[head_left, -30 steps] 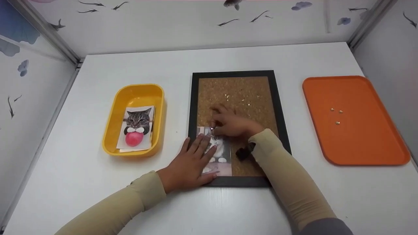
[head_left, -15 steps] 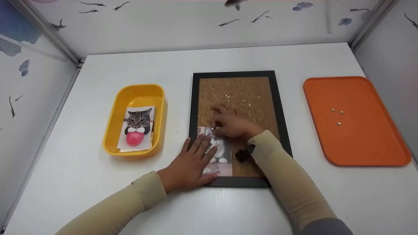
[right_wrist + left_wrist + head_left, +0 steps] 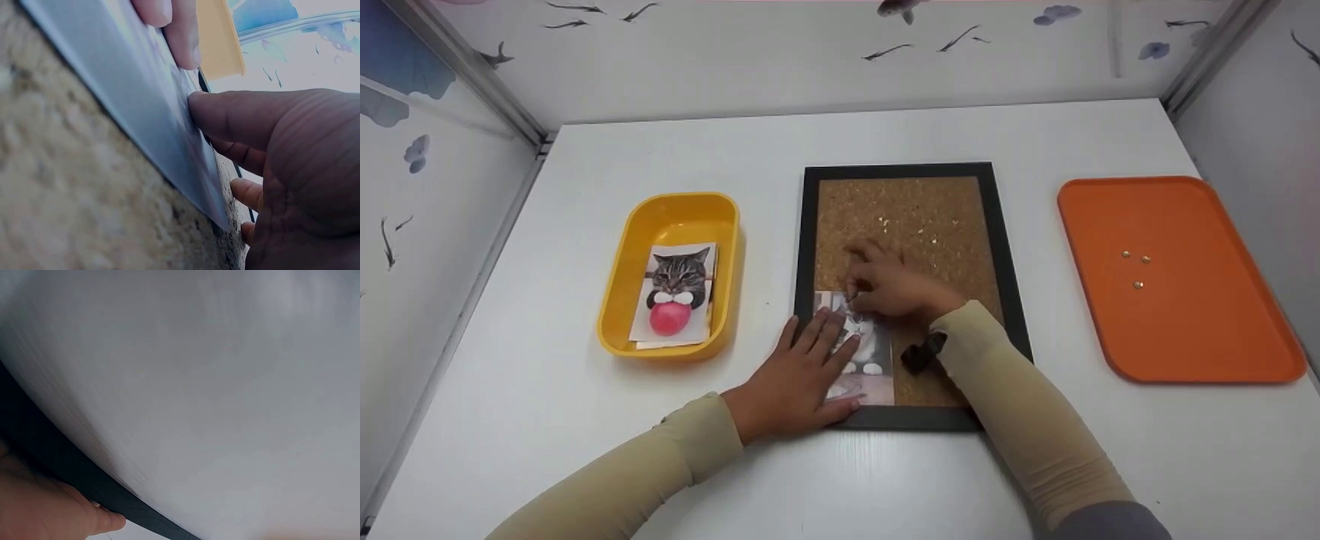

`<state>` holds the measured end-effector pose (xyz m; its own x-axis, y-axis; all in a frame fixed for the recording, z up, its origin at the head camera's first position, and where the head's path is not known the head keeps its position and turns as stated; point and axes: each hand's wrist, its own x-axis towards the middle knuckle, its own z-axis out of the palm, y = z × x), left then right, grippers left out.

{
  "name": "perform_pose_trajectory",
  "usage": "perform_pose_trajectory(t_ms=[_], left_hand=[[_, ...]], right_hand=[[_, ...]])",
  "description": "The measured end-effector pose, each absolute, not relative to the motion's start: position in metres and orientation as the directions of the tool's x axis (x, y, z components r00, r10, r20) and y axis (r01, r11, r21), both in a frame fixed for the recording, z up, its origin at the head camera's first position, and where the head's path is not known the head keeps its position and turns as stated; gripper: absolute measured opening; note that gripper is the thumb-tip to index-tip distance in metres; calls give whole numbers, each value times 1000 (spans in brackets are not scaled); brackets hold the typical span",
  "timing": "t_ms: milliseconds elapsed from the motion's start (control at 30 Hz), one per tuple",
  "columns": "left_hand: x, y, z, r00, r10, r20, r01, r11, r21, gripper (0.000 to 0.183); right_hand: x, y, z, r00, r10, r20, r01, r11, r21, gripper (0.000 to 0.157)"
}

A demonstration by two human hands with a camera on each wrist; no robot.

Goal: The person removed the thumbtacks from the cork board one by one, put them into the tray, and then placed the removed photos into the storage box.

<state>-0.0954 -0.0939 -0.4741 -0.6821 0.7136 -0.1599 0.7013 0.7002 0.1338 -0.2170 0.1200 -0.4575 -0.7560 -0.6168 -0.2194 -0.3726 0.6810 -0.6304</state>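
A cat photo (image 3: pixel 871 352) lies on the lower left of a black-framed cork board (image 3: pixel 945 202). My left hand (image 3: pixel 791 382) rests flat over the photo's left side, fingers spread. In the left wrist view its thumb (image 3: pixel 107 521) lies along the black frame (image 3: pixel 112 486). My right hand (image 3: pixel 896 285) is at the photo's top edge, thumb and index finger pinching a small push pin that they almost fully hide. In the right wrist view, the right thumb (image 3: pixel 219 112) meets the photo's surface (image 3: pixel 135 84) close to the left fingertips.
To the left stands a yellow tray (image 3: pixel 615 300) holding a stack of cat photos (image 3: pixel 679 289). An orange tray (image 3: pixel 1192 330) on the right carries several gold push pins (image 3: pixel 1138 285). Several shiny pins (image 3: pixel 934 241) dot the board's upper part. Printed panels enclose the white table (image 3: pixel 765 142).
Both hands stay in place on the photo. The pin's shiny head, visible between the right fingertips earlier, is now almost hidden by them.
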Motion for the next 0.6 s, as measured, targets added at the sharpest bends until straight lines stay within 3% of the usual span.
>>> perform_pose_trajectory(t_ms=[600], left_hand=[[-95, -93, -472, -684, 707, -180, 696, 707, 126, 84]], right_hand=[[-216, 119, -457, -774, -603, -194, -349, 661, -664, 10]])
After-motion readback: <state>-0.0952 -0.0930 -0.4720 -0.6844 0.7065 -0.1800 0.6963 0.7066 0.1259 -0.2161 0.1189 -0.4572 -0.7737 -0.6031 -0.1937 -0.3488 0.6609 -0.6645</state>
